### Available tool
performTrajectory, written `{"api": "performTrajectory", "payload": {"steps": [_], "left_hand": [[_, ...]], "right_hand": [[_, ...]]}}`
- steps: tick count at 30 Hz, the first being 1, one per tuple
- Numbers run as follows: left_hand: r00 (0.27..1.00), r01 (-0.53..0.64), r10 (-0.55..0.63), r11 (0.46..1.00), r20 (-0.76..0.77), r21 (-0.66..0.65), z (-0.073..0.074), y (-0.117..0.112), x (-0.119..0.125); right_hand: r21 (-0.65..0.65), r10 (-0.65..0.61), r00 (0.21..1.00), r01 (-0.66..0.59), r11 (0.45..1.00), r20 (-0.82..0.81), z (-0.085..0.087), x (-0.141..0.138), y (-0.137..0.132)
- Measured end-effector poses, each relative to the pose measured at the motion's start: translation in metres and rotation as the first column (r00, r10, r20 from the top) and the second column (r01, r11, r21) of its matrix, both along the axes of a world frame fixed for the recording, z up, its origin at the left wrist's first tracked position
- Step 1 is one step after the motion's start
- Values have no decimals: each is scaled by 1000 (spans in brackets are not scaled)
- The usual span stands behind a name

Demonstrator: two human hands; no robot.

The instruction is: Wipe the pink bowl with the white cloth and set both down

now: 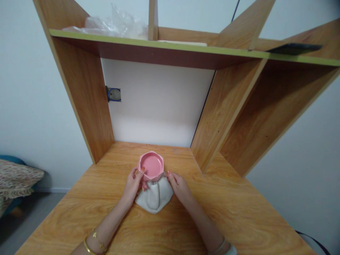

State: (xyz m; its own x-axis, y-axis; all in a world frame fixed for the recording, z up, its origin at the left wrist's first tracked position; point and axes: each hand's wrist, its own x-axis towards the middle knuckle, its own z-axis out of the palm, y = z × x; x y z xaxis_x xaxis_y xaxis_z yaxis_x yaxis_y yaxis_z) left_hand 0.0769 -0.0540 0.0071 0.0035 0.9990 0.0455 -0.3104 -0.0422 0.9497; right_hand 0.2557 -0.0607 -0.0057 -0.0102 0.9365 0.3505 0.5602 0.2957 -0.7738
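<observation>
A small pink faceted bowl (151, 165) is tilted up on edge on the wooden desk (225, 209), its hollow facing me. My left hand (134, 185) grips its left rim with thumb and fingers. Under and in front of the bowl lies a folded white cloth (154, 197). My right hand (178, 186) rests on the cloth's right side, fingertips pinched near the bowl's lower right edge; whether it holds the cloth or the bowl is unclear.
The desk has a wooden hutch (87, 102) with side panels and a green-edged upper shelf (186, 47). Crumpled clear plastic (117, 24) and a dark flat object (293, 47) lie on that shelf. A patterned cushion (16, 177) sits at far left.
</observation>
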Motion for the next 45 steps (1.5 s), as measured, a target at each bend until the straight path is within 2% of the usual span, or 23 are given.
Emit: {"api": "performTrajectory", "payload": {"steps": [3,7,12,15,17,20,26,30,34,38,41,45], "left_hand": [[997,8,-6,1000,-75,17,3,-3,1],[985,87,-77,994,-153,59,3,-9,5],[971,175,-141,969,-192,174,-4,-15,9],[951,236,-178,946,-254,221,-6,-14,9],[927,244,-154,940,-342,239,-6,-14,7],[865,227,-67,936,-497,269,-4,-12,3],[725,202,88,921,-683,333,-3,-7,-6],[604,257,142,897,-784,360,-5,-1,-16],[441,307,118,912,-889,274,-3,2,-25],[334,351,69,916,-940,192,2,1,-27],[286,386,31,911,-958,145,5,-1,-28],[288,423,-13,899,-958,115,5,-2,-30]], "right_hand": [[88,-76,991,86,992,-113,7,-4,-3],[42,-10,968,21,999,-252,14,-6,-8],[18,-3,962,9,1000,-273,17,-4,-10],[5,-61,958,65,998,-281,20,0,-9],[-39,-128,949,122,992,-290,23,5,-8],[-79,-246,931,234,969,-269,23,20,-5],[31,-447,892,450,893,-66,10,69,9],[14,-534,843,534,846,63,-1,94,15],[-16,-562,816,569,822,133,-7,104,17],[-34,-562,814,572,819,149,-8,106,18],[-41,-568,807,581,813,164,-7,107,17],[-52,-568,804,584,810,180,-5,108,17]]}}
